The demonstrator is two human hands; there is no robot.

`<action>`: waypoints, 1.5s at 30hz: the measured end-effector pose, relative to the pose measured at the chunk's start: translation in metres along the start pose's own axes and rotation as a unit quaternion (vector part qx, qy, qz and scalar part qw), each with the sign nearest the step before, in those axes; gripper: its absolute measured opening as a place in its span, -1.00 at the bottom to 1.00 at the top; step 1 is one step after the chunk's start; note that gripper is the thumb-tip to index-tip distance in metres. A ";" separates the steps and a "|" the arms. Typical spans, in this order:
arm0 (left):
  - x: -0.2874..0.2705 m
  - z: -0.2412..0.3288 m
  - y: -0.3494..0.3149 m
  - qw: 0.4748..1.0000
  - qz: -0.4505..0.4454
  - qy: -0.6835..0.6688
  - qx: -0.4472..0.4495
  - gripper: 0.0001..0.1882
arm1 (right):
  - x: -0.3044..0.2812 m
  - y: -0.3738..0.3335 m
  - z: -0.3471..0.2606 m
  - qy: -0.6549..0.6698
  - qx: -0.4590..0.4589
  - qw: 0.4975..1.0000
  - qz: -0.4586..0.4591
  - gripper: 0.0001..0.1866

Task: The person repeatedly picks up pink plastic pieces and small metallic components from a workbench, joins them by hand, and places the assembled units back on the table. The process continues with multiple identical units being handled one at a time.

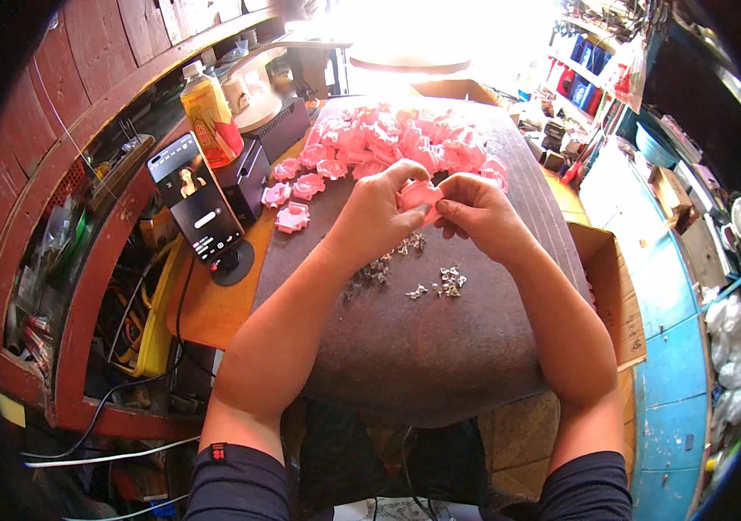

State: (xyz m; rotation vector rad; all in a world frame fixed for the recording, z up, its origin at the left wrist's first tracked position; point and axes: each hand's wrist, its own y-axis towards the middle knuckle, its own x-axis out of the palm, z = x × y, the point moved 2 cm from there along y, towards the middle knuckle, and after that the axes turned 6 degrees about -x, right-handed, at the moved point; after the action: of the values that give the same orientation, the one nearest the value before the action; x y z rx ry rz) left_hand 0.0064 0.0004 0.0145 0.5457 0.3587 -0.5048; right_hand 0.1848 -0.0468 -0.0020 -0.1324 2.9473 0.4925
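A pink plastic part is held up between both hands above the dark worktable. My left hand grips it from the left, with the thumb against its near face. On the other side, my right hand pinches at its right edge; whether a small piece sits between those fingertips is hidden. Beyond the hands lies a large heap of similar pink parts, with a few loose ones at its left. Small shiny metal pieces lie in little piles below the hands, along with a darker pile.
At the left, a lit phone stands on a round-based holder, near a drink bottle and a dark box. A cardboard box sits against the table's right side. Blue cabinets and cluttered shelves line the right.
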 end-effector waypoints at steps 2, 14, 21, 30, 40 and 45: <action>0.001 -0.002 0.001 1.000 0.002 0.000 0.013 -0.61 | 0.003 0.000 0.000 0.004 0.006 1.000 0.010 -0.87; 0.004 -0.004 0.003 0.996 0.020 0.027 0.080 -0.62 | 0.005 -0.002 -0.001 0.016 0.020 1.000 0.016 -0.84; 0.000 -0.008 0.005 0.987 0.064 0.044 0.139 -0.65 | 0.006 -0.002 0.002 0.070 0.039 0.997 0.017 -0.87; -0.012 -0.017 0.012 0.986 0.100 -0.111 -0.070 -0.71 | 0.010 0.000 0.019 -0.446 -0.075 0.889 -0.072 -0.80; -0.010 -0.028 0.013 0.996 0.083 -0.021 -0.039 -0.68 | 0.016 0.003 0.016 -0.467 -0.075 0.875 -0.105 -0.90; -0.007 -0.022 0.011 0.995 0.091 -0.002 -0.035 -0.67 | 0.008 0.004 0.027 -0.422 -0.085 0.896 -0.103 -0.89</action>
State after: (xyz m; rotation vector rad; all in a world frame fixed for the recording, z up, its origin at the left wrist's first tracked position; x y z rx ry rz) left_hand 0.0028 0.0236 0.0050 0.5047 0.3184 -0.3164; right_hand 0.1799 -0.0351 -0.0274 -0.1883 2.0125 0.5857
